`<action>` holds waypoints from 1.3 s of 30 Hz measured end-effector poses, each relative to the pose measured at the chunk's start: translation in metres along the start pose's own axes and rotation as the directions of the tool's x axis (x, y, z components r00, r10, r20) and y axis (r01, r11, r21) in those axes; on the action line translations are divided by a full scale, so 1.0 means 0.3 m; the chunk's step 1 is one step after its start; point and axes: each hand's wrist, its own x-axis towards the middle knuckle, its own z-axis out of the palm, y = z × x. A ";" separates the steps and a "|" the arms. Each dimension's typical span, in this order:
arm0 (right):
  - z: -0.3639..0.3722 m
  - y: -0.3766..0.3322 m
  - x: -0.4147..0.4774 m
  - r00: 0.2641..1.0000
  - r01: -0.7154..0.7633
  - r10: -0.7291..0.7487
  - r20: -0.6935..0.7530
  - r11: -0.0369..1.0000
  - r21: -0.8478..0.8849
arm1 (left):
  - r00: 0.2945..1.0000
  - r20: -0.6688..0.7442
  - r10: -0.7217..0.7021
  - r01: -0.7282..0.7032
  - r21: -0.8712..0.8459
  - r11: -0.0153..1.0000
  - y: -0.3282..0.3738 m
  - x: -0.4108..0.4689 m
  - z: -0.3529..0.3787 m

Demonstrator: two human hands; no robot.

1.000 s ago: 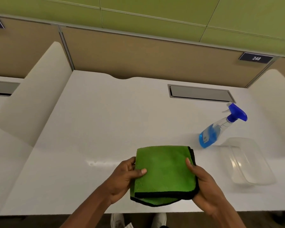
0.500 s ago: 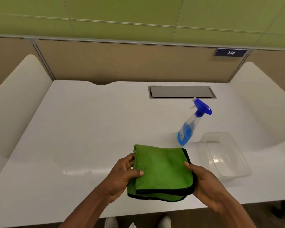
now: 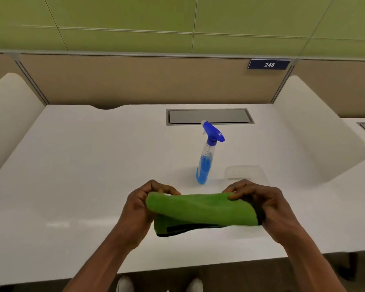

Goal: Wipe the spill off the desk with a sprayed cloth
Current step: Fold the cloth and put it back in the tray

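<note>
A white desk (image 3: 89,169) carries a blue spray bottle (image 3: 207,161) standing upright, with a clear plastic container (image 3: 243,172) just beside it.

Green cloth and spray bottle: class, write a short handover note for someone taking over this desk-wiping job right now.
Left hand: grip shut on the cloth's left end.
Right hand: grip shut on its right end.
The folded green cloth is held above the desk. The spray bottle stands upright behind it, untouched, beside a clear tub.
Done: cloth picked up.
Left: spray the cloth, wipe the desk. No spill is clearly visible.
</note>
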 end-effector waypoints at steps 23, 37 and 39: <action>-0.345 0.170 -0.121 0.757 -0.395 0.420 -0.500 0.904 0.161 | 0.861 -0.296 -0.414 0.459 0.100 0.883 -0.192 0.114 0.488; -0.376 0.076 -0.059 0.783 -0.277 0.341 -0.521 0.940 0.199 | 0.888 -0.202 -0.414 0.413 -0.048 0.909 -0.181 0.202 0.625; -0.381 0.081 -0.033 0.810 -0.246 0.287 -0.511 0.958 0.148 | 0.908 -0.205 -0.365 0.377 0.021 0.926 -0.183 0.220 0.636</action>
